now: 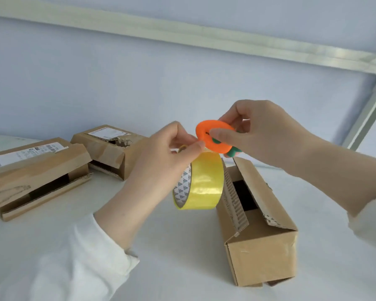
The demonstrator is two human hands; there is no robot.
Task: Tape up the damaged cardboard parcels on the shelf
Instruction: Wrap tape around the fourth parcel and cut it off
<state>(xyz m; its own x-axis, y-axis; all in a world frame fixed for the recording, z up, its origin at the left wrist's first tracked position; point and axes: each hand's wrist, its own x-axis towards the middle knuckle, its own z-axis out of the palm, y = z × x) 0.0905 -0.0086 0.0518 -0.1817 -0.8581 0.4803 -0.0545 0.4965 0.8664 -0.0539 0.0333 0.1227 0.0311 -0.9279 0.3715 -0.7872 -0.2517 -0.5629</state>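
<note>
White-sleeved left hand (161, 166), frame centre, pinches the yellow tape roll (204, 181). The right hand (269, 135) pinches an orange cutter (217, 146), seemingly at the tape's end. Keep it taut and cut cleanly above the torn parcel (261, 253), lower right.

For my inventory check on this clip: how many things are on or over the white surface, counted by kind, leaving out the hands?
Cardboard parcels: 3 (left, back, right)
Yellow tape roll: 1, held by the left hand
Orange tool: 1, held by the right hand
Total: 5
</note>
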